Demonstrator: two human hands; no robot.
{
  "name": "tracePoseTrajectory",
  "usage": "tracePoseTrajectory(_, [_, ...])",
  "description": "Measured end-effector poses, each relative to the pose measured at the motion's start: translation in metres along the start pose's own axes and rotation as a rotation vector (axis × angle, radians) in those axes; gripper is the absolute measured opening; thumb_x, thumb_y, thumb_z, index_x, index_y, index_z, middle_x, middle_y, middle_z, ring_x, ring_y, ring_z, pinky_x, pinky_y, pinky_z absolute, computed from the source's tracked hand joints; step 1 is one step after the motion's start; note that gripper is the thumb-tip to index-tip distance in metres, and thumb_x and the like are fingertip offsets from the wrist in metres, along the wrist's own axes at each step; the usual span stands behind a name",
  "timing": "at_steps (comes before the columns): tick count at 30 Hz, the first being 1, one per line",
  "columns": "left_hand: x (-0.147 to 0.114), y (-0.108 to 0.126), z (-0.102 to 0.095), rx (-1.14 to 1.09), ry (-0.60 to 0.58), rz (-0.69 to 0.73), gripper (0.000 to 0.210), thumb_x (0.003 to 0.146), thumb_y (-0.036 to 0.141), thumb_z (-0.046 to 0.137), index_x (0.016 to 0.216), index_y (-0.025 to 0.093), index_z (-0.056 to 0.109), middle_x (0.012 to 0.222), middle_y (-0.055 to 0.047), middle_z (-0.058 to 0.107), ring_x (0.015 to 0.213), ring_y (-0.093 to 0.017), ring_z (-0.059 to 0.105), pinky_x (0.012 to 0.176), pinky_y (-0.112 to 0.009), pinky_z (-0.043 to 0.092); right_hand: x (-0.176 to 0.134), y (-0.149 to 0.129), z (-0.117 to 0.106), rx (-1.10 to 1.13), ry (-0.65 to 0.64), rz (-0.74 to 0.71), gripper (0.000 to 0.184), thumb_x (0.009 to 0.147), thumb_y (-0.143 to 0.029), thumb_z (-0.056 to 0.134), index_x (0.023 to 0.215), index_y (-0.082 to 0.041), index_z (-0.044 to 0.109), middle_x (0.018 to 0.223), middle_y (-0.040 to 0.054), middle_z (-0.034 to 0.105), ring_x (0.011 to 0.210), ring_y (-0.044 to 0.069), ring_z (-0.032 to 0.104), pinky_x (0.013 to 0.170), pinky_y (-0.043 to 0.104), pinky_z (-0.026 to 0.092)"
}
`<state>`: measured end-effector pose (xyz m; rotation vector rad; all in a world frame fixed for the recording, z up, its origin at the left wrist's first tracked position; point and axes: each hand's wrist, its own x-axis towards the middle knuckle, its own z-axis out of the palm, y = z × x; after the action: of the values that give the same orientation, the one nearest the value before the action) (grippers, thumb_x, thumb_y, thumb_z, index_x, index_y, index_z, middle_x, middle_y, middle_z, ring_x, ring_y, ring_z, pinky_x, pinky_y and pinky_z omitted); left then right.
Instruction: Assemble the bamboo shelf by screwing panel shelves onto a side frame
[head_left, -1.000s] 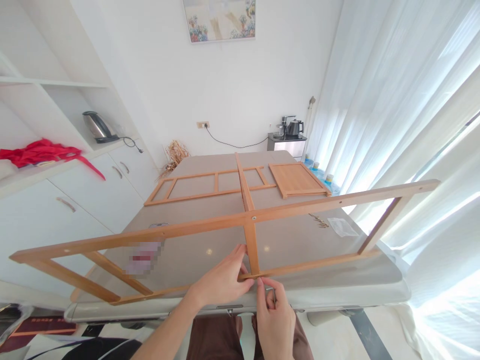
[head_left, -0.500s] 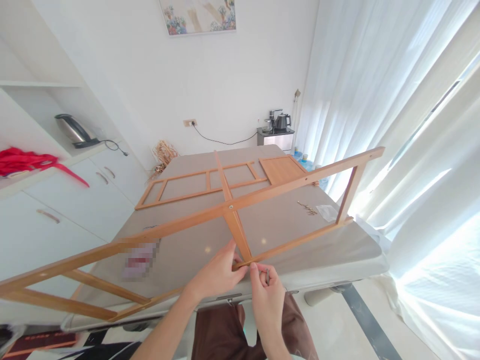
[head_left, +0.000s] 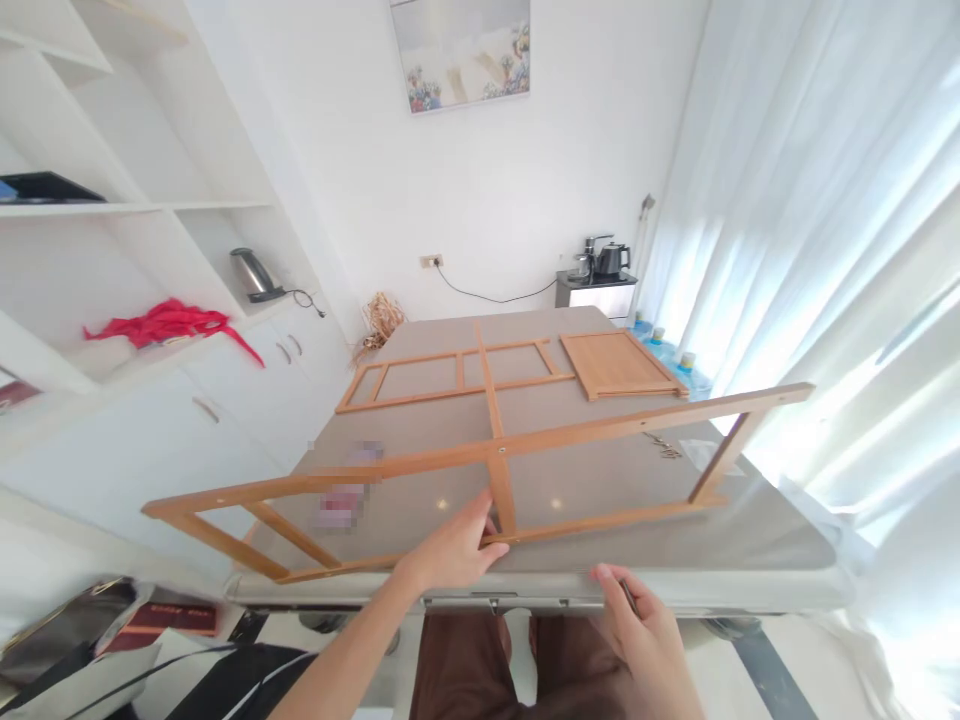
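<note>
Frame (head_left: 501,447): smooth, light-brown wood, straight rails (head_left: 420,463) | your left hand (head_left: 454,550): clamped on frame | your right hand (head_left: 641,620): closed on slim tool (head_left: 629,598)

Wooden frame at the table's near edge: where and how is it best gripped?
Best, I'd judge, by the upper rail, just right of the middle post, coming from the near side with a hand wrapped over it. The rail is slim and straight, with an open gap below it for a grip. The left hand occupies the post's foot, by the lower rail.
</note>
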<state>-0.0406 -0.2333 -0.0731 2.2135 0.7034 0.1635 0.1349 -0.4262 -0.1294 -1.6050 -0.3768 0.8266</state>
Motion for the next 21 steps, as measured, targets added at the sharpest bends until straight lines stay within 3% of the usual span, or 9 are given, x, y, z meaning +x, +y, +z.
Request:
tracePoseTrajectory(3, [0.000, -0.010, -0.003, 0.023, -0.004, -0.022, 0.035, 0.091, 0.033, 0.059, 0.123, 0.021, 0.051, 0.112, -0.009, 0.067, 0.099, -0.023, 0.065, 0.094, -0.037, 0.049, 0.008, 0.001, -0.029, -0.087, 0.082, -0.120, 0.061, 0.070, -0.080, 0.066, 0.079, -0.020, 0.069, 0.048, -0.0029, 0.043, 0.049, 0.015, 0.047, 0.042, 0.024, 0.034])
tracePoseTrajectory(7, [0.002, -0.026, -0.007, 0.069, -0.012, -0.032, 0.028, 0.094, 0.036, 0.053, 0.118, 0.022, 0.054, 0.112, -0.008, 0.067, 0.100, -0.024, 0.065, 0.094, -0.038, 0.050, 0.021, -0.009, -0.074, -0.207, 0.155, -0.208, 0.059, 0.074, -0.079, 0.063, 0.080, -0.020, 0.069, 0.052, -0.0020, 0.048, 0.050, 0.015, 0.048, 0.044, 0.024, 0.035])
tracePoseTrajectory(12, [0.008, -0.041, -0.010, 0.098, 0.011, 0.017, 0.033, 0.093, 0.038, 0.053, 0.122, 0.024, 0.055, 0.123, -0.010, 0.064, 0.113, -0.025, 0.063, 0.102, -0.037, 0.048, 0.058, -0.059, -0.144, -0.453, 0.254, -0.294, 0.051, 0.087, -0.067, 0.051, 0.092, -0.019, 0.067, 0.058, -0.0036, 0.047, 0.052, 0.013, 0.041, 0.047, 0.025, 0.033])
tracePoseTrajectory(14, [0.009, -0.043, -0.010, 0.105, 0.016, 0.005, 0.030, 0.092, 0.038, 0.055, 0.117, 0.022, 0.058, 0.116, -0.010, 0.066, 0.108, -0.026, 0.064, 0.097, -0.036, 0.050, 0.085, -0.086, -0.167, -0.624, 0.175, -0.337, 0.051, 0.093, -0.063, 0.042, 0.094, -0.018, 0.066, 0.060, -0.0028, 0.050, 0.054, 0.012, 0.043, 0.050, 0.025, 0.037])
tracePoseTrajectory(17, [0.011, -0.040, -0.010, 0.133, 0.056, -0.012, 0.029, 0.090, 0.039, 0.056, 0.111, 0.020, 0.061, 0.106, -0.010, 0.069, 0.099, -0.025, 0.066, 0.091, -0.036, 0.051, 0.135, -0.120, -0.183, -0.723, 0.078, -0.360, 0.044, 0.096, -0.057, 0.046, 0.094, -0.018, 0.068, 0.069, -0.0013, 0.058, 0.058, 0.013, 0.050, 0.055, 0.026, 0.044])
tracePoseTrajectory(19, [0.011, -0.038, -0.009, 0.161, 0.085, -0.018, 0.027, 0.090, 0.039, 0.056, 0.109, 0.020, 0.062, 0.103, -0.010, 0.069, 0.095, -0.025, 0.066, 0.089, -0.035, 0.051, 0.168, -0.135, -0.182, -0.805, 0.026, -0.382, 0.039, 0.097, -0.052, 0.052, 0.094, -0.017, 0.068, 0.080, 0.0006, 0.064, 0.068, 0.014, 0.058, 0.063, 0.027, 0.050])
tracePoseTrajectory(21, [0.011, -0.037, -0.006, 0.193, 0.110, -0.024, 0.025, 0.091, 0.037, 0.054, 0.107, 0.020, 0.062, 0.100, -0.009, 0.069, 0.092, -0.024, 0.065, 0.087, -0.035, 0.051, 0.197, -0.145, -0.172, -0.890, -0.024, -0.419, 0.032, 0.098, -0.046, 0.058, 0.107, -0.016, 0.067, 0.101, 0.0036, 0.068, 0.085, 0.018, 0.065, 0.075, 0.032, 0.056])
